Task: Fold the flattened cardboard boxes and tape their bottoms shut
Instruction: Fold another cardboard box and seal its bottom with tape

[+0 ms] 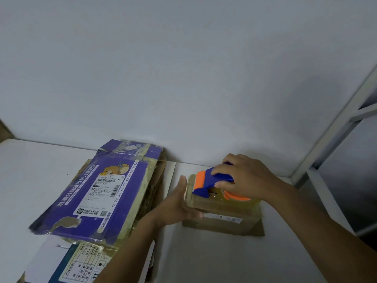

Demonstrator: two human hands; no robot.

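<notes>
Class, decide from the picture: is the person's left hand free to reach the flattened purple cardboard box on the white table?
Probably yes. The left hand lies open against the small brown cardboard box, gripping nothing, and the flattened purple cardboard box lies just beside it with nothing between.

Free strip of table [204, 258] between flattened stack [122, 201] and small box [222, 220]

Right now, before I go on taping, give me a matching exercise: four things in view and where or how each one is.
1 tape dispenser
2 left hand
3 purple flattened box
4 right hand

A lies flat, left of both hands
B sits on the small brown box
C open against that box's left side
D grips the dispenser

Pairs: 1-B; 2-C; 3-A; 4-D
</notes>
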